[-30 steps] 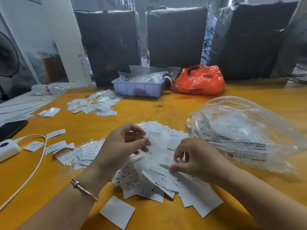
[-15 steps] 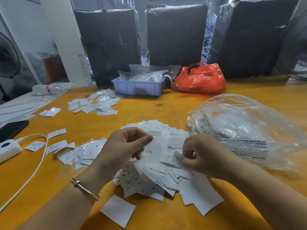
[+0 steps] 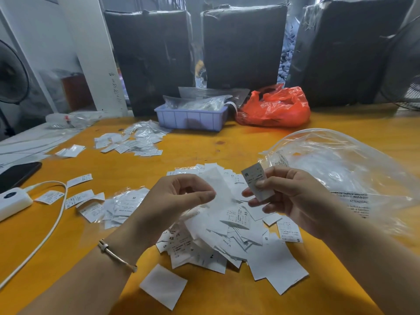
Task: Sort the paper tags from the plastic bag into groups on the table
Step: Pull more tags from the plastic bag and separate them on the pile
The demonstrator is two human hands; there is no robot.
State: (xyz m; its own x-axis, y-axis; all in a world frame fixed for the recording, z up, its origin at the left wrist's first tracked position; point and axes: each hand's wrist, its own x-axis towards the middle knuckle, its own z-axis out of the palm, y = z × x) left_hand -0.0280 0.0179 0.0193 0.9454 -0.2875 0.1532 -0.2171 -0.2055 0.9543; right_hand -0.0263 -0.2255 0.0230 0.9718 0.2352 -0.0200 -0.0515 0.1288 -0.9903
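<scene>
The right hand [image 3: 293, 198] pinches 1 paper tag [image 3: 258, 181] between thumb and fingers, holding it up above the heap; the tag shows an "S" near its top edge. The left hand [image 3: 172, 201] hangs just across from it, fingers curled with thumb and forefinger tips close together over a blurred white slip; whether it actually grips that slip I cannot tell. A thin bracelet [image 3: 118, 255] sits on the left wrist.

Directly below both hands lies the loose pile of tags [image 3: 227, 230] on the yellow table [image 3: 204, 146], some marked "XS" and "S". Just right of the held tag, and partly behind the right hand, is the clear plastic bag [image 3: 345, 169], crumpled and lying open. Left of the left hand is a smaller group of tags [image 3: 122, 205], one showing "M", with a few single tags beside it. Farther away beyond the left hand lies another scattered group [image 3: 134, 142]. Past that sit a blue tray [image 3: 191, 119] and an orange bag [image 3: 275, 108]. At the far left, a white charger [image 3: 11, 202] with its cable [image 3: 52, 226].
</scene>
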